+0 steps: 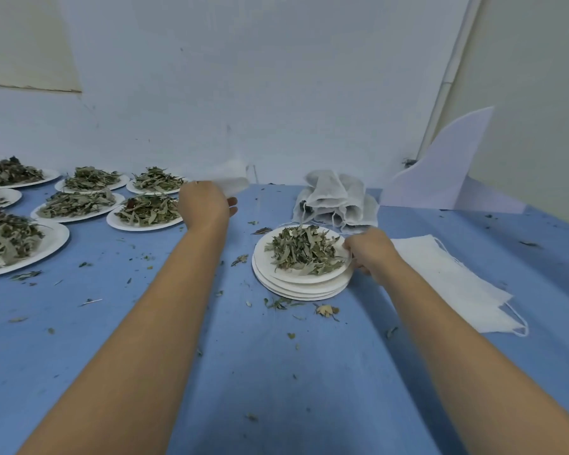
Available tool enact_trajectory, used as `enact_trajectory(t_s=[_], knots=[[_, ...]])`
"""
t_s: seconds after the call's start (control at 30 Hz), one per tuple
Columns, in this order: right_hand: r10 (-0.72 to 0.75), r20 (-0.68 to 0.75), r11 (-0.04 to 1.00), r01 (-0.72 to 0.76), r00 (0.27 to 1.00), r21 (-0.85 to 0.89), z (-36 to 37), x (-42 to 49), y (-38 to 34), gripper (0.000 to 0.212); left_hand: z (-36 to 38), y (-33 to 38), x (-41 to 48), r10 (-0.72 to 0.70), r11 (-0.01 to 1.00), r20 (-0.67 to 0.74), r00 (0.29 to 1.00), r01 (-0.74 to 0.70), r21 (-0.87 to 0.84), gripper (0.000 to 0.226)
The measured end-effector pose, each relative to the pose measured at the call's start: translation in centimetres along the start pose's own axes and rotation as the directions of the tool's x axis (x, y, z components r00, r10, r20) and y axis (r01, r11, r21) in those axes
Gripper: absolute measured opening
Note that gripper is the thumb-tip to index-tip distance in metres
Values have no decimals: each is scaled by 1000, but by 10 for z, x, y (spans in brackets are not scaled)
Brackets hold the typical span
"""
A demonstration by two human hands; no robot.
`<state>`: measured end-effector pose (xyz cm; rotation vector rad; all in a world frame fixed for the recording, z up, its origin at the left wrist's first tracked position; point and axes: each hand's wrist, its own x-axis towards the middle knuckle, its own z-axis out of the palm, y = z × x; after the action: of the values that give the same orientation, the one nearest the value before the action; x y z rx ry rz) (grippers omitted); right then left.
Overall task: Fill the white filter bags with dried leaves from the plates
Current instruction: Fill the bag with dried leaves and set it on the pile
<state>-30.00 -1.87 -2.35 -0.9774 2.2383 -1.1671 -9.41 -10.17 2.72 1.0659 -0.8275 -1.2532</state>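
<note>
hands of a person reach out over a blue table point(276, 356), seen from a head camera looking down. left hand point(206, 205) is raised near the back wall, its fingers curled round a white filter bag point(232, 184) that shows only as a blur (its shape is hard to make out). right hand point(368, 249) grips the right rim of the top plate point(291, 274), with the thumb on the edge and the fingers curled below it. this plate carries a heap of dried leaves point(304, 252) and sits slightly askew on a stack of plates point(304, 292) near the middle of the table. just behind the stack, close to the wall, lies a pile of filled bags point(337, 198) with drawstrings hanging. to the right of the right hand, flat empty bags point(447, 277) lie overlapped on the table, strings trailing. on the far left, more plates of leaves point(79, 205) are set out in rows, well apart from the stack. loose leaf crumbs point(278, 303) are scattered over the table. a white foam sheet point(440, 169) leans in the right corner.
</note>
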Motion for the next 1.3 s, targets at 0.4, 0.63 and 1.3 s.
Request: enact_trajectory(t_s=[0.4, 0.63, 1.3], knots=[[-527, -186, 842, 539, 829, 15, 31, -54, -49, 22, 14, -13, -13, -114, 988, 17, 993, 112, 110, 19], [-418, 133, 892, 378, 898, 248, 71, -65, -88, 30, 17, -24, -40, -251, 967, 85, 964, 254, -20, 28], [-750, 63, 508, 634, 658, -583, 78, -50, -88, 15, -28, -68, -25, 499, 262, 211, 841, -378, 888, 31]])
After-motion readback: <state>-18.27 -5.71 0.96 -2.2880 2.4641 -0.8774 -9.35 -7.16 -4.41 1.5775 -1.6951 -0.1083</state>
